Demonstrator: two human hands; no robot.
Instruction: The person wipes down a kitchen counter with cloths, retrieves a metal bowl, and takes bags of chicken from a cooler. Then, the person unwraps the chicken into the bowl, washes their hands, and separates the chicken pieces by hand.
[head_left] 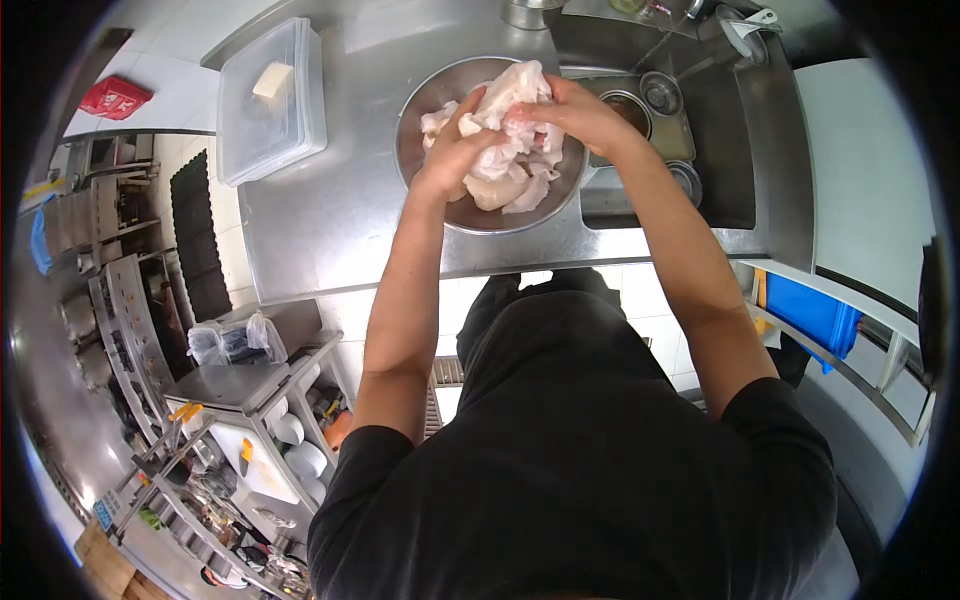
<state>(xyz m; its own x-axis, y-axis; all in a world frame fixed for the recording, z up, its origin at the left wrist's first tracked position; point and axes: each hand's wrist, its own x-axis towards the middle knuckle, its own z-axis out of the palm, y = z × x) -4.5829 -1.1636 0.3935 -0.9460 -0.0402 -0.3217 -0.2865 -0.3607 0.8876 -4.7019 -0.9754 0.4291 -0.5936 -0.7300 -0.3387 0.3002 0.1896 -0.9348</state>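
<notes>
A round steel bowl (410, 150) on the steel counter holds pieces of raw, pale meat (497, 190). My left hand (460, 148) is at the left side of the pile, its fingers curved round a whitish piece. From the right, my right hand (575, 112) grips the same upper part of the pile, thumb pressed into the meat. Both hands are over the bowl, a short way apart, with the meat between them. Some fingertips are hidden behind the meat.
A lidded plastic container (262, 125) with a pale block inside stands left of the bowl. Right of it is a sink (735, 170) holding steel bowls (660, 93). A steel pot (528, 12) stands behind. A metal rack (240, 385) is at lower left.
</notes>
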